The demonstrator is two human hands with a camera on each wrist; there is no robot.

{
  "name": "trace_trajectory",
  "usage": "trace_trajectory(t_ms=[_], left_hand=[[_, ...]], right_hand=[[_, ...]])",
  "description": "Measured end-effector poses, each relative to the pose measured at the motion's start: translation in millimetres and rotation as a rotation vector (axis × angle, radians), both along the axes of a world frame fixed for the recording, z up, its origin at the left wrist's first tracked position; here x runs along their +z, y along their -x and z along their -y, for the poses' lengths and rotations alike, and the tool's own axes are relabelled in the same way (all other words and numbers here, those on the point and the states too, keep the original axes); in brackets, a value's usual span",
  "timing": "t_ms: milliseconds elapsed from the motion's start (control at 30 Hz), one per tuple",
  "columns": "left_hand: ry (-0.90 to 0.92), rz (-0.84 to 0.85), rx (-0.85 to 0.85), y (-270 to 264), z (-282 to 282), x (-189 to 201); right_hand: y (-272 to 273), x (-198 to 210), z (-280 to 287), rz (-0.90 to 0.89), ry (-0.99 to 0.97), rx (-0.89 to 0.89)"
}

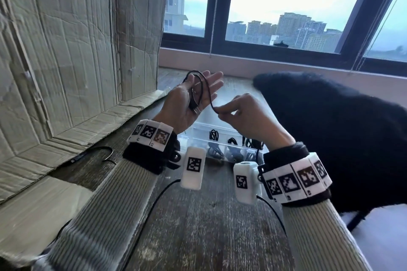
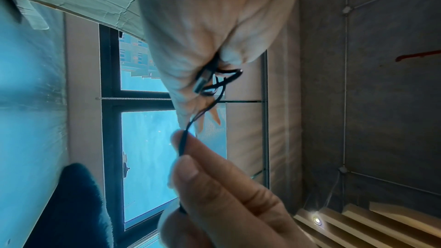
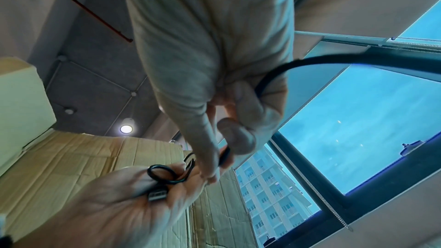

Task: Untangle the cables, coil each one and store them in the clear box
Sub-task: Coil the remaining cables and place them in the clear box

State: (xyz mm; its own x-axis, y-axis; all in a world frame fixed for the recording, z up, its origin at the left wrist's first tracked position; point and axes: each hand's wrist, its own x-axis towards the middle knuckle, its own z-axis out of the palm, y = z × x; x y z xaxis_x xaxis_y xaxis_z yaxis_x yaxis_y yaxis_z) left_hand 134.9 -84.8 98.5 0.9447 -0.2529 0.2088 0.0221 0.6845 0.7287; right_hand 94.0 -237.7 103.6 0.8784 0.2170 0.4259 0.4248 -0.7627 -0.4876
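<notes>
Black cable (image 1: 206,88) — looped upright — left hand (image 1: 189,103)

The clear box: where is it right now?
In the head view the clear box sits on the wooden table, below and between both raised hands, with coiled black cables already inside.

Head view downward; wrist views close, upward

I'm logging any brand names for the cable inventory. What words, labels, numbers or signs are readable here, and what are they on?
No text can be read.
Wristbands: black-and-white square code patterns only, no letters.
White camera pods: the same kind of code squares.
Black strip by the cardboard: pale print, too small and blurred to read.
</notes>
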Motion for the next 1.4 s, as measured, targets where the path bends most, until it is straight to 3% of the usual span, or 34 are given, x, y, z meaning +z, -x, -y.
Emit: trace_trajectory(t_ms=[200,267,367,467,567,633,733,800,933,1033,1200,1400], left_hand=[[0.269,-0.189,-0.069,-2,4,-3],[0.221,-0.184,-0.076,-2,4,-4],[-0.178,0.017,0.17,-6,5,-11],[-0.672,0.369,0.454,-8,6,-19],[-1.037,0.614,0.472,-2,9,-22],[-1.133,0.59,0.374,6,13,-22],[-1.044,0.465,0.098,14,16,-20],[-1.007,0.498,-0.055,15,14,-16],[-1.124,0.687,-0.111,11,7,-16],[-1.1,0.677,-0.184,12,6,-17],[-0.823,0.547,-0.24,13,8,-18],[-0.361,0.16,-0.069,9,6,-8]], right_hand=[[8,1,-5,-0.137,0.042,0.153],[14,5,-3,-0.184,0.04,0.229],[20,9,0,-0.253,0.065,0.277],[19,12,2,-0.238,0.066,0.3],[22,15,2,-0.169,0.082,0.3],[22,19,6,-0.089,-0.009,0.252],[18,22,18,0.063,-0.108,0.059],[15,23,25,0.144,-0.125,-0.026],[13,25,30,0.105,-0.166,-0.052],[11,22,36,0.007,-0.293,0.057],[7,18,44,-0.075,-0.512,0.144],[-9,5,44,-0.105,-0.502,0.005]])
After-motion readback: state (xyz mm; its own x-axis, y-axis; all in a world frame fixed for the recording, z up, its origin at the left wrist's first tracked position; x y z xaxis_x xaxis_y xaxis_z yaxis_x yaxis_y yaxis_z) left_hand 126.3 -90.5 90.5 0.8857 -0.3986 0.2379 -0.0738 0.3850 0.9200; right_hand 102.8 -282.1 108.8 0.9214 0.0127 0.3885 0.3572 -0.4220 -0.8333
